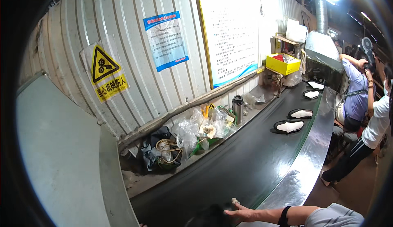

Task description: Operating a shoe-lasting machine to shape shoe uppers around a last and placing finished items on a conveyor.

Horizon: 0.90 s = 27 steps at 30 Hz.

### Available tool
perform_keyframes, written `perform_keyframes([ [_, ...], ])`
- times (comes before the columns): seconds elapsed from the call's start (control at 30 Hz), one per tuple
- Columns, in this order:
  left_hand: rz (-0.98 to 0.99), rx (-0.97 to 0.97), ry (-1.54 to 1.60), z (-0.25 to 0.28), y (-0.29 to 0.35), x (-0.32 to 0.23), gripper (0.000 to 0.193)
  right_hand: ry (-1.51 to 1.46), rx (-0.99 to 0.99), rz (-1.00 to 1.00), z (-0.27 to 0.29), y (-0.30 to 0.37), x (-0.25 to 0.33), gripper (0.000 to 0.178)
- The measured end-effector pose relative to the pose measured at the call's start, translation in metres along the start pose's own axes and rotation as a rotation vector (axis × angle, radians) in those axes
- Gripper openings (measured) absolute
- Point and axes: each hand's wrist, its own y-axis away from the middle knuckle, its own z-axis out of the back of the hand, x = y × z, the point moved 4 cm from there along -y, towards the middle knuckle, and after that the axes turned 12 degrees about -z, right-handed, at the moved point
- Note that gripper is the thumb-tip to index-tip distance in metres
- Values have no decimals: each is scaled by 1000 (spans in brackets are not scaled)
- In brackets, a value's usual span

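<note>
My right hand [239, 212] reaches in from the lower right over the near end of a dark conveyor belt [233, 165]. Its thumb, with a pale wrap at the tip, stands apart from the stretched fingers. By the fingertips is a dark blurred shape [208, 216], whose kind I cannot make out. Only a sliver of my left hand [142, 225] shows at the lower edge, its fingers hidden. Farther up the belt lie several dark shoe parts with white middles, the nearest a black-rimmed shoe piece [288, 126].
A shiny metal ledge [299, 182] runs along the belt's right side. Plastic bags [188, 133] and a steel flask [238, 109] line the wall side. A yellow box [282, 64] stands farther back. A large grey panel [61, 153] rises at left. Two people [355, 88] are at right.
</note>
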Motion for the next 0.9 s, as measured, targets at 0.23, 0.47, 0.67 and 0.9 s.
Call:
perform_keyframes([
  [0.23, 23, -104, -177, 16, -37, 67, 41, -189, 105, -10, 7, 22, 40, 104],
  [0.47, -11, -248, -366, 5, -69, 88, 47, -82, 118, -178, 53, 76, 52, 61],
  [0.67, -45, -480, -594, 12, -46, 56, 53, -198, 340, -155, 103, 118, 6, 63],
  [0.9, 132, -782, -853, -34, 102, 53, 61, -382, 117, -132, 157, 149, -35, 44],
])
